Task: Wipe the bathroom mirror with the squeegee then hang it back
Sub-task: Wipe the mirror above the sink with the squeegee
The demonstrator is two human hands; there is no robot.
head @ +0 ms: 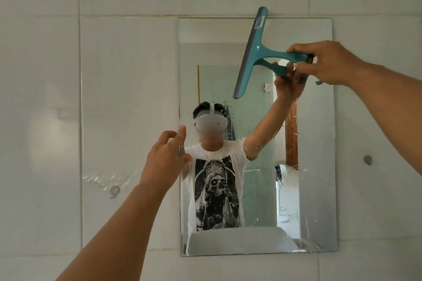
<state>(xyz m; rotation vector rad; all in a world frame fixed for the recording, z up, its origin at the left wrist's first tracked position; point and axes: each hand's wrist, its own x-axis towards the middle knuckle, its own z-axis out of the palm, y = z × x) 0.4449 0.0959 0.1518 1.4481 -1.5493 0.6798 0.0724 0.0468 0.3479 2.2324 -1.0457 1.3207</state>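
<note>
White-tiled bathroom wall, a frameless mirror (pixel 255 189) fixed to it: I hold the teal squeegee (pixel 253 52) at the mirror's top edge, blade tilted near upright over the upper glass. My right hand (pixel 328 64) is clamped on its handle; my left hand (pixel 166 159) hovers open at the mirror's left edge. It looks light, rigid plastic, best gripped by the handle. Droplets streak the glass.

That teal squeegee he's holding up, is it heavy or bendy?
Probably light: the right hand holds the squeegee aloft by the handle end alone. The moulded body looks stiff. Only the thin dark blade edge likely flexes against the mirror.
</note>
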